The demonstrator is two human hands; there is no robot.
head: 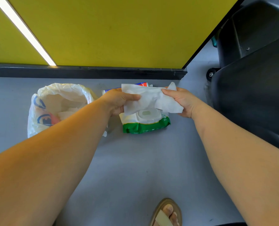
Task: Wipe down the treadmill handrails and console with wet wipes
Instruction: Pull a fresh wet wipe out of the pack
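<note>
Left hand point(119, 100) and right hand point(182, 101) are pinching the wet wipe point(150, 98) at its 9 and 3 o'clock edges. It's looking light, limp and damp, so edge pinches are likely holding fine.

A white wet wipe point(151, 98), creased and partly spread, hangs stretched between the left hand point(117, 100) and the right hand point(182, 101), each pinching one end. Just beneath it, a green-and-white pack of wipes point(146, 125) lies flat on the grey floor point(135, 160), white flip lid facing up.

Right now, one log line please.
left hand: holds wet wipe | right hand: holds wet wipe | pack: on floor below
</note>
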